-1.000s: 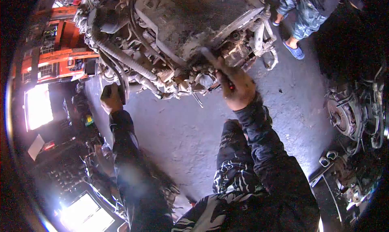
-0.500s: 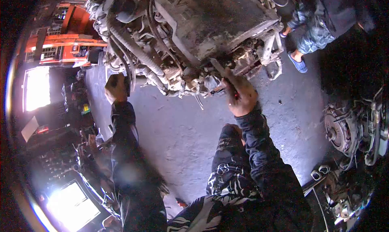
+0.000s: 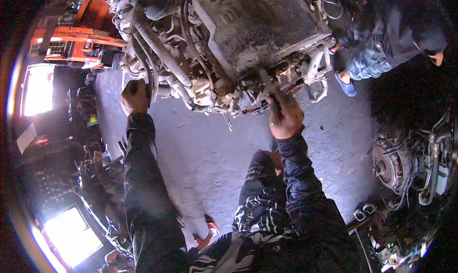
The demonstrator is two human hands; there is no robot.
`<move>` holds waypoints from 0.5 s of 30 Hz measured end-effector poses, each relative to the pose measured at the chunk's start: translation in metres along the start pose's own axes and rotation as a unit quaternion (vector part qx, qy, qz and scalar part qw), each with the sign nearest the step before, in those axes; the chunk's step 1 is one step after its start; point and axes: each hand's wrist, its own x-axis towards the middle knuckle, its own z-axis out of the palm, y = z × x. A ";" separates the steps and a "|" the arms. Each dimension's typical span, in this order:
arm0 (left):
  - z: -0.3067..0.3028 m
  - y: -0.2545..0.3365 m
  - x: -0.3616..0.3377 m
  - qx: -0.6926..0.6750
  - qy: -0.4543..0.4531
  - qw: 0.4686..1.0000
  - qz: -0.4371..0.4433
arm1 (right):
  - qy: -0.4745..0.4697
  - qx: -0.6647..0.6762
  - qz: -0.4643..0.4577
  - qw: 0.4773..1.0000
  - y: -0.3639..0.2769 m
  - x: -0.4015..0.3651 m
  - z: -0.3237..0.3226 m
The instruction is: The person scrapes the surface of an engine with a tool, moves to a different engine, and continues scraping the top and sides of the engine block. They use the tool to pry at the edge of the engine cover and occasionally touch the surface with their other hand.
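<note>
A dusty engine (image 3: 267, 29) with a broad flat cover fills the top of the view. My right hand (image 3: 287, 116) is closed around a flat, grey-bladed tool (image 3: 267, 80), with a speck of red showing at the grip. The blade points up at the engine's near edge, just below the cover. On the left, my left hand (image 3: 135, 99) is closed right beside a dark curved hose (image 3: 153, 84) at the engine's side. Its curled fingers are in shadow, and I cannot tell what they hold.
Another person in blue slippers (image 3: 347, 85) stands at the upper right. A clutch assembly (image 3: 389, 165) with pipes lies on the right. Orange metal framework (image 3: 71, 34) is at the upper left. Grey concrete floor (image 3: 205, 153) lies below the engine.
The view has shifted slightly. The right hand and tool sit a little lower against the engine's edge, while the left hand stays beside the hose. The other person's hand now shows.
</note>
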 end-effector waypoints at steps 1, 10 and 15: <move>0.001 -0.002 0.000 -0.009 0.003 1.000 0.007 | 0.010 -0.003 -0.007 1.000 -0.001 0.000 0.000; -0.001 0.006 -0.002 -0.001 0.005 1.000 -0.013 | 0.020 0.015 0.003 1.000 -0.004 0.001 -0.004; -0.001 0.008 -0.001 0.027 0.010 0.999 -0.020 | 0.013 0.023 -0.009 1.000 -0.006 0.001 -0.003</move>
